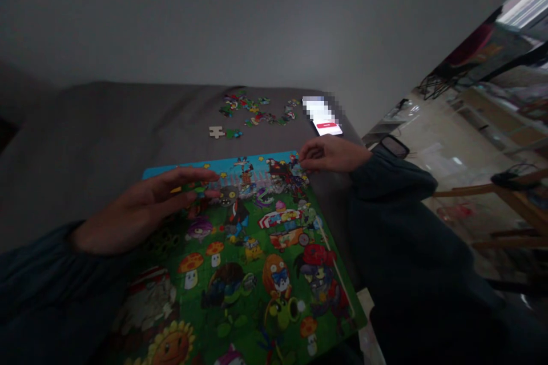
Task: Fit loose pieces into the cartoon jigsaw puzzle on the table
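Note:
A colourful cartoon jigsaw puzzle [244, 239] lies in front of me, showing plants, zombies, mushrooms and a sunflower. Over its upper left part is my left hand [145, 205], fingers stretched out and a little apart, with nothing seen in it. My right hand [327, 154] is at the upper right corner of the puzzle, its fingers curled and thumb and fingertips together. Whether a small piece is between them cannot be made out. Beyond the puzzle lie several loose jigsaw pieces [242, 102], and nearer, one pale piece [216, 132] beside a green piece [233, 134].
A lit phone [327, 120] rests on the grey cloth surface [171, 120], just past my right hand. Behind it rises a grey wall [214, 23]. To the right, the surface drops off towards a shiny floor [445, 148] with wooden furniture [514, 199].

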`<state>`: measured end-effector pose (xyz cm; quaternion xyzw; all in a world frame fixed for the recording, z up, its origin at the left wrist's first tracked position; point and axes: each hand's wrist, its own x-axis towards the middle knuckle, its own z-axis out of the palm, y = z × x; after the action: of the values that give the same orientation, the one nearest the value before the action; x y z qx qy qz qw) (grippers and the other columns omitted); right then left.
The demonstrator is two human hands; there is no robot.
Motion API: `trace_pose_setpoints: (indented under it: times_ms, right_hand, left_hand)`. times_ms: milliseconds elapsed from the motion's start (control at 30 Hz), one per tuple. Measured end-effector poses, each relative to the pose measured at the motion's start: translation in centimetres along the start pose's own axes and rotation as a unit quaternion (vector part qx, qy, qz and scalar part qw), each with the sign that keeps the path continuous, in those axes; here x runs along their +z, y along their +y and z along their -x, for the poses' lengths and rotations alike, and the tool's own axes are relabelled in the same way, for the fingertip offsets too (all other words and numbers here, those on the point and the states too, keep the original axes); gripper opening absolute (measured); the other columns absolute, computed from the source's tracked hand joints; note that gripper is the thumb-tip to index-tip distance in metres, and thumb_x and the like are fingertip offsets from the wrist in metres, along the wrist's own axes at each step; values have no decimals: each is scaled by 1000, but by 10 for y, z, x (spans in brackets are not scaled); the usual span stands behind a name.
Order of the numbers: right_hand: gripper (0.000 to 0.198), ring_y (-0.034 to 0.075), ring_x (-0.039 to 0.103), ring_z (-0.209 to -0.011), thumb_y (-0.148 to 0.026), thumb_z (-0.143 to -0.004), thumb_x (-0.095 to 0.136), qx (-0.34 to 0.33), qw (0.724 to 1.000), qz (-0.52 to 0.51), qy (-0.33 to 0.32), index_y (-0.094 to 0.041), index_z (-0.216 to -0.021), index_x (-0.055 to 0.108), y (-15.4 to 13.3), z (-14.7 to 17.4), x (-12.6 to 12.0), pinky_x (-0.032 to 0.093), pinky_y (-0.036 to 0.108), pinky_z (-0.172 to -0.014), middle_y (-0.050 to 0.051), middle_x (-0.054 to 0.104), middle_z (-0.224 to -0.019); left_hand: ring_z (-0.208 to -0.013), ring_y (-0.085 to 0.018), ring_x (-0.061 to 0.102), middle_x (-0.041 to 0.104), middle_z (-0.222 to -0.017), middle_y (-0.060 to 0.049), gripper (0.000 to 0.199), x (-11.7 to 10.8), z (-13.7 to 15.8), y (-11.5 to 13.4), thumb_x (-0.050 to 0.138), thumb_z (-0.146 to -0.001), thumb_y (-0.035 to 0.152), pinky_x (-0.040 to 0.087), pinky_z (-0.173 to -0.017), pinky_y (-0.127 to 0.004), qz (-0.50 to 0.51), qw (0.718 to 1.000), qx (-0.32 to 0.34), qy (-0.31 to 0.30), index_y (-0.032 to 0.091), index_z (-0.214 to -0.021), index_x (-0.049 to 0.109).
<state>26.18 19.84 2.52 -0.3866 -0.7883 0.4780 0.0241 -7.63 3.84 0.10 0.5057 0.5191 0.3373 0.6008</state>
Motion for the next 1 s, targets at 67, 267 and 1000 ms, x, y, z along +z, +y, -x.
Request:
trace_pose_setpoints:
  times_ms: [67, 267, 1000]
  right_hand:
    - [22, 13, 64, -68, -34, -82, 64, -5, 1000, 11, -3, -15, -93, 64, -2, 0, 0, 53, 27, -61, 4, 68, -80]
    - [22, 12, 60, -80, -22, -89, 53, -155, 975, 160, 17, -17, -103, 70, -7, 0, -2, 48, 27, -72, 4, 68, -92]
    - [41, 14, 46, -75, -37, -70, 78, -102, 973, 191, 83, -13, -99, 62, -1, -16, 16, 38, 26, -64, 5, 56, -92]
  left_hand:
    - [-107, -22, 64, 67, -121, 5, 31, -1, 0, 0, 64, -85, 39, 54, -82, -27, -14, 1000, -1, 4, 36, -116, 60]
    - [-104, -21, 64, 66, -122, 6, 29, -2, -2, -1, 65, -84, 40, 54, -78, -25, -47, 999, 15, 16, 37, -112, 63]
    - [-114, -28, 61, 62, -129, -5, 41, 0, -3, 2, 66, -83, 38, 57, -83, -32, -38, 999, 14, 3, 31, -123, 59]
